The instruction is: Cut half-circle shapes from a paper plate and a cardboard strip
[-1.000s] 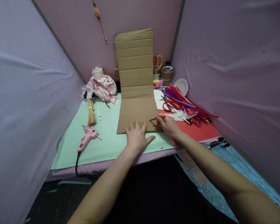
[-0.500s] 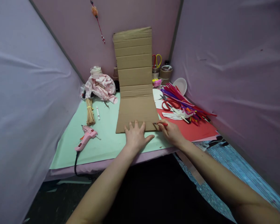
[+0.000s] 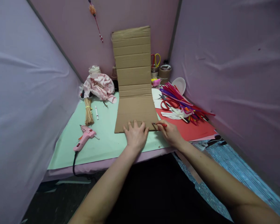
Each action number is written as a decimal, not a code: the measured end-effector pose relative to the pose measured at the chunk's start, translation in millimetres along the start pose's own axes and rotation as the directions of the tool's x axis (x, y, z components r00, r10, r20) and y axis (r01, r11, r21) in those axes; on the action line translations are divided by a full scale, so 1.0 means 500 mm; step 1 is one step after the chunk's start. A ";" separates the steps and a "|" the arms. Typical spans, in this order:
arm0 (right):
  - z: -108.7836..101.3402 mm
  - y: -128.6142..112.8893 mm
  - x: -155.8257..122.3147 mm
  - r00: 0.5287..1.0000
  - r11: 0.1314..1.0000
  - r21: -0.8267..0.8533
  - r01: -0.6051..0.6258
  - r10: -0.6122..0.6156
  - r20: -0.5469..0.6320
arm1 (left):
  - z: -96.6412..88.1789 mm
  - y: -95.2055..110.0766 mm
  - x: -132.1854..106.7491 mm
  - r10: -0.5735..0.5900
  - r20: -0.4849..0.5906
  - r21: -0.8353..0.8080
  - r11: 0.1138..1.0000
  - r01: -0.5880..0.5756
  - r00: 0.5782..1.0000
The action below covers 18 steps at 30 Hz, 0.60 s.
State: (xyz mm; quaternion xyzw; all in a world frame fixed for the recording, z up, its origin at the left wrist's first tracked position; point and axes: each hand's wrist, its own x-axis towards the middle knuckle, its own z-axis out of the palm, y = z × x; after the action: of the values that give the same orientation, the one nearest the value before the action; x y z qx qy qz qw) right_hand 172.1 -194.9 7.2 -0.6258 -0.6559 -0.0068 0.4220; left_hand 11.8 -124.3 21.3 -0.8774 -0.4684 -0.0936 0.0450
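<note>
A long creased sheet of brown cardboard [image 3: 135, 107] lies with its near part on the table, and its far part bends upward at the back. Spread flat over its near edge, my left hand [image 3: 136, 136] presses down on it. My right hand [image 3: 170, 133] pinches a thin red pen-like tool [image 3: 162, 125] at the near right corner. The tool's dark tip meets the cardboard; whether it is a pencil or a craft knife I cannot tell.
A pink glue gun [image 3: 85, 137], a bundle of sticks [image 3: 89, 113] and a white marker [image 3: 96, 112] lie left. On the right are red-handled scissors [image 3: 169, 104], colourful pipe cleaners [image 3: 184, 101] and red paper [image 3: 191, 130]. Jars [image 3: 165, 74] stand behind.
My left thumb has drawn in from sticking out to the right and now lies closer to the fingers on the cardboard. The right hand has hardly moved. The view has shifted slightly.
</note>
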 end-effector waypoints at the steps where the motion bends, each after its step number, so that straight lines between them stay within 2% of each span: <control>1: 0.000 -0.001 0.000 1.000 1.000 -0.003 0.001 -0.001 -0.002 | 0.001 0.000 0.000 0.000 -0.004 -0.001 1.000 0.000 1.000; 18: -0.016 -0.025 -0.021 1.000 0.999 -0.031 -0.010 0.010 0.000 | -0.001 0.003 0.000 -0.019 0.022 -0.028 0.999 0.019 1.000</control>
State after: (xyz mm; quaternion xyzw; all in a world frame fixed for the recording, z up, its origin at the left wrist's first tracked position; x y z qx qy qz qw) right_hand 164.6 -210.5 13.1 -0.6353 -0.6527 -0.0149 0.4125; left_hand 12.9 -125.2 21.7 -0.8745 -0.4757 -0.0911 0.0265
